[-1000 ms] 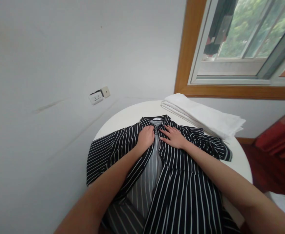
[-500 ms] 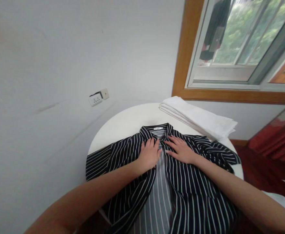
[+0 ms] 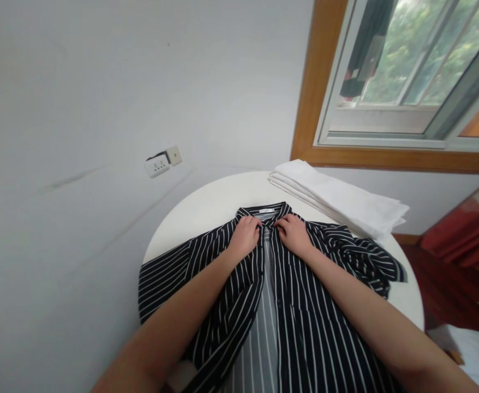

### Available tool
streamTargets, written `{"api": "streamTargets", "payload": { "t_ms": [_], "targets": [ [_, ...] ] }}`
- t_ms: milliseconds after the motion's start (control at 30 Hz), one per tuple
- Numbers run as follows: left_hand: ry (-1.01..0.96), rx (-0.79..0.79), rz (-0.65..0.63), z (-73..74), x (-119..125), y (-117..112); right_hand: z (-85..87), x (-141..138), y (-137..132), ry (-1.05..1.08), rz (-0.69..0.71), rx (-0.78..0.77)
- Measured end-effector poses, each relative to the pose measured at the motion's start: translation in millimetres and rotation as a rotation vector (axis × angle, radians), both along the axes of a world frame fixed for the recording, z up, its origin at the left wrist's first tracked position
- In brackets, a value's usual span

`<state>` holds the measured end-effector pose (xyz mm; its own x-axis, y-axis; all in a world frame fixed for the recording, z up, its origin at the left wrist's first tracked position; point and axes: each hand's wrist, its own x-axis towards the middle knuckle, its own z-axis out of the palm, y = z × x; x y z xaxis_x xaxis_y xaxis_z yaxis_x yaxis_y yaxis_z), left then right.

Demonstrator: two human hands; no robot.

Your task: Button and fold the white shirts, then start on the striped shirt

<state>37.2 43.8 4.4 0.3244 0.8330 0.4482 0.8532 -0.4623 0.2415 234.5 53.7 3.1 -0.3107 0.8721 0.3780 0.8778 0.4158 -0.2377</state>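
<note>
A black shirt with white stripes [image 3: 309, 305] lies spread on a round white table [image 3: 207, 202], its collar toward the wall and its front parted down the middle. Through the gap shows the paler inside of the back. My left hand [image 3: 245, 237] is closed on the front edge just below the collar, fingers curled over the cloth. Opposite it, my right hand [image 3: 294, 233] grips the other front edge by the collar, its fingertips partly hidden in the fabric. The left sleeve lies flat; the one on the right is bunched.
Folded white cloth [image 3: 337, 199] rests at the table's back right. Behind the table is a wall with a socket [image 3: 157, 165], and a wood-framed window [image 3: 303, 109] is at the right. White fabric [image 3: 468, 349] shows at the lower right, near a red curtain [image 3: 464, 234].
Both hands went from lying flat with fingers spread to curling round the front edges by the collar. The two front edges have come closer together, narrowing the gap.
</note>
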Motion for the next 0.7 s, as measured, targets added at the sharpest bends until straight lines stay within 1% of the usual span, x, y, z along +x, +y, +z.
{"api": "streamTargets", "payload": {
  "t_ms": [100,200,300,367,433,533,600,700],
  "targets": [
    [0.01,-0.014,0.027,2.4,2.0,2.1,1.4,2.6,2.6,0.008,0.029,0.02],
    [0.064,-0.009,0.061,6.3,3.8,-0.2,5.2,3.5,2.2,0.0,0.07,0.054],
    [0.123,0.035,0.1,11.4,4.4,-4.5,10.6,4.2,0.0,0.015,0.101,0.075],
    [0.139,0.068,0.107,14.8,5.0,-4.8,15.8,4.6,0.3,0.074,0.106,0.068],
    [0.143,0.064,0.092,17.2,6.4,-1.4,21.7,3.8,3.4,0.164,0.11,0.018],
    [0.146,-0.026,0.097,17.9,10.5,8.4,27.4,-1.6,12.0,0.258,0.128,-0.117],
    [0.12,-0.099,0.139,16.0,13.5,15.0,26.6,-8.2,17.9,0.266,0.128,-0.191],
    [0.022,-0.14,0.189,10.6,15.0,20.9,19.7,-19.0,22.9,0.265,0.076,-0.219]
  ]
}}
